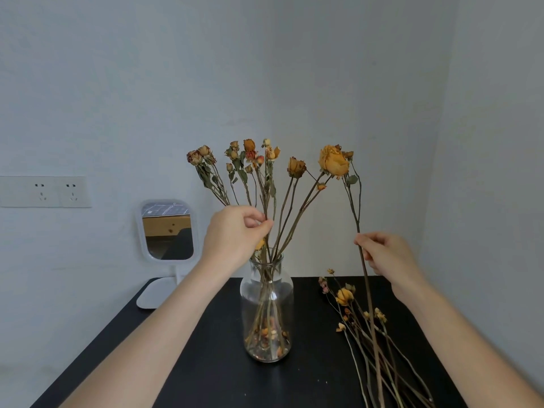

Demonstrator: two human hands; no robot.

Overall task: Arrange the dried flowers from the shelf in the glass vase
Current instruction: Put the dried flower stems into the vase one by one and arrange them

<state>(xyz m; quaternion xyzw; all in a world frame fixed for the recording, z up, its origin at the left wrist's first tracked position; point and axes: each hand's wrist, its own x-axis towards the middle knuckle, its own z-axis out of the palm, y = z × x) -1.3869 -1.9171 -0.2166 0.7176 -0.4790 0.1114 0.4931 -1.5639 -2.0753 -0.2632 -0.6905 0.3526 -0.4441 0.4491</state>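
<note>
Glass vase stands mid-bench, holding a spread of dried roses. The left hand pinches one of their stems above the neck between thumb and fingers. The right hand pinches a single long stem upright, right of the vase, above loose flowers lying on the bench.

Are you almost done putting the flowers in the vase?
About halfway. Several dried flowers already stand in the glass vase. The left hand pinches one of them, and the right hand holds another stem, not yet in. A bunch of loose flowers waits on the table.
</note>
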